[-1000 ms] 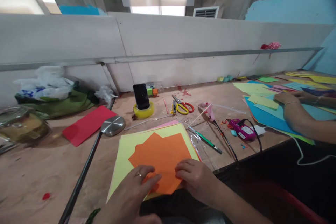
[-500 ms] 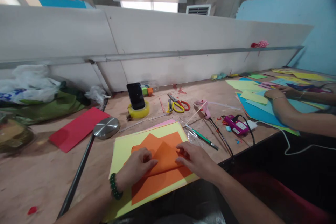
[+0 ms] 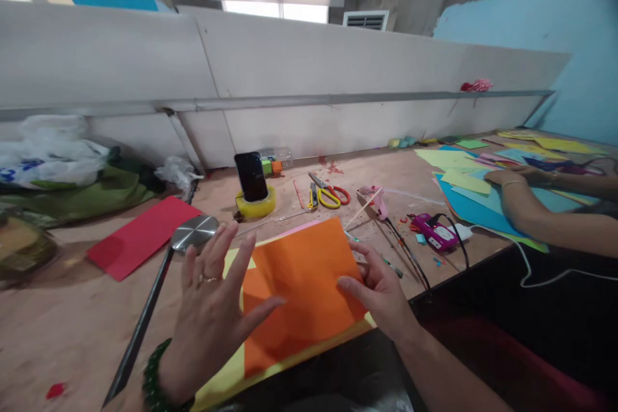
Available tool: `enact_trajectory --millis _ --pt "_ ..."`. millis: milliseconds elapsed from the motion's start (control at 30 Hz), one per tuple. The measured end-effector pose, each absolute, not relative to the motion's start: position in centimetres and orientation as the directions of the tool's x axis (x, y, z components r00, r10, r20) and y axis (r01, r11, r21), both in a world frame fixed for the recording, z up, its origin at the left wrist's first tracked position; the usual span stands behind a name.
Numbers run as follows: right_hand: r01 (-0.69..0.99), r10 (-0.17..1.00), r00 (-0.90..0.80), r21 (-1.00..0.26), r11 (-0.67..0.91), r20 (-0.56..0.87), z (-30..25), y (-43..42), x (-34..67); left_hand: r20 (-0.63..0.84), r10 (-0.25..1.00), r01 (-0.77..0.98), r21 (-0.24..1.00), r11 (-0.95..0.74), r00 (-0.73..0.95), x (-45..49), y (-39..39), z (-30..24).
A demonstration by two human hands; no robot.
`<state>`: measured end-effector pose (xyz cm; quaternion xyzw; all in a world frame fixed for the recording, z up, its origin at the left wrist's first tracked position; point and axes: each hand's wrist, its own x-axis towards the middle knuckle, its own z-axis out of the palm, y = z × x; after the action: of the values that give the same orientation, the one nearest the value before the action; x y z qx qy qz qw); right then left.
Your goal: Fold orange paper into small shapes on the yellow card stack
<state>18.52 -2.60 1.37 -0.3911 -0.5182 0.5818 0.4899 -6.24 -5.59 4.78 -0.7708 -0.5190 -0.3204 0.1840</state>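
The person's right hand [image 3: 383, 299] pinches the right edge of an orange paper sheet [image 3: 304, 277], the splayed left hand [image 3: 215, 309] is over its left side, pale yellow paper [image 3: 221, 378] lies beneath it, and beyond it sit scissors [image 3: 330, 195] and a smartphone [image 3: 252, 176] on a yellow tape roll [image 3: 257, 207].

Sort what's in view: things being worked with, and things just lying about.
Apparently in use:
orange paper, held by the right hand
yellow paper beneath it

Seemingly lying about:
red paper
scissors
phone
pink glue gun
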Motion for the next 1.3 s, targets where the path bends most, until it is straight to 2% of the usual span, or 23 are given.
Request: enact_trajectory --millis 67,167,233,300,367,433,500,567,633,700,800,867,933,1000,1133,1300 --pt "-0.284 0.984 -0.178 -0.959 -0.029 0.023 1.3 -2.9 17.7 0.7 0.618 0.901 -0.082 -0.427 0.357 -5.0 -6.6 5.0" --pt "-0.338 0.99 -0.136 -0.941 -0.026 0.021 0.2 -3.4 16.7 0.612 0.607 0.835 -0.176 -0.521 0.508 -2.5 -7.9 3.7" --pt "-0.315 0.992 -0.127 -0.949 -0.031 0.01 -0.8 -3.9 16.6 0.548 0.625 0.821 -0.243 -0.517 0.556 -1.3 -8.4 2.2" --pt "-0.215 0.99 -0.143 -0.976 -0.037 -0.006 -1.6 -4.5 17.2 0.489 0.668 0.824 -0.254 -0.506 0.561 -0.9 -8.5 0.9" --pt "-0.01 0.979 -0.206 -1.0 0.0 0.002 -1.8 -5.2 18.5 0.382 0.749 0.84 -0.203 -0.504 0.541 -1.0 -8.4 0.2" --pt "0.246 0.946 -0.32 -0.959 0.139 0.054 -1.5 -5.6 20.2 0.204 0.847 0.871 -0.095 -0.482 0.491 -1.2 -8.3 0.1" --pt "0.469 0.909 -0.397 -0.822 0.323 0.131 -0.9 -5.8 21.6 0.031 0.904 0.905 0.012 -0.426 0.426 -1.4 -8.3 0.4" --pt "0.572 0.852 -0.493 -0.673 0.469 0.176 -0.4 -5.5 22.4 -0.064 0.921 0.921 0.094 -0.377 0.383 -1.5 -8.3 0.8" --pt "0.573 0.791 -0.581 -0.593 0.565 0.192 -0.2 -4.9 22.4 -0.095 0.927 0.923 0.175 -0.344 0.363 -1.7 -8.1 1.2" --pt "0.552 0.76 -0.618 -0.578 0.601 0.2 -0.1 -4.0 21.9 -0.108 0.93 0.911 0.271 -0.311 0.35 -2.1 -7.4 1.7" --pt "0.595 0.785 -0.603 -0.574 0.562 0.143 0.3 -2.2 20.8 -0.11 0.944 0.872 0.429 -0.236 0.31 -3.0 -5.6 2.1" --pt "0.664 0.805 -0.588 -0.52 0.538 0.081 1.0 -1.1 20.2 -0.13 0.953 0.836 0.522 -0.169 0.274 -3.6 -4.2 2.1" --pt "0.717 0.821 -0.57 -0.465 0.519 0.037 1.8 0.0 19.6 -0.144 0.972 0.821 0.567 -0.073 0.187 -4.1 -3.2 1.8" --pt "0.736 0.834 -0.552 -0.464 0.493 0.012 2.5 0.8 19.1 -0.157 0.977 0.812 0.584 -0.029 0.148 -4.5 -2.6 1.3" --pt "0.738 0.834 -0.543 -0.527 0.42 -0.096 2.7 2.4 17.6 -0.163 0.977 0.789 0.615 -0.012 0.141 -4.8 -2.6 0.7" --pt "0.784 0.809 -0.542 -0.483 0.39 -0.227 2.3 4.6 15.5 -0.195 0.972 0.747 0.664 0.031 0.133 -5.1 -2.9 0.8"
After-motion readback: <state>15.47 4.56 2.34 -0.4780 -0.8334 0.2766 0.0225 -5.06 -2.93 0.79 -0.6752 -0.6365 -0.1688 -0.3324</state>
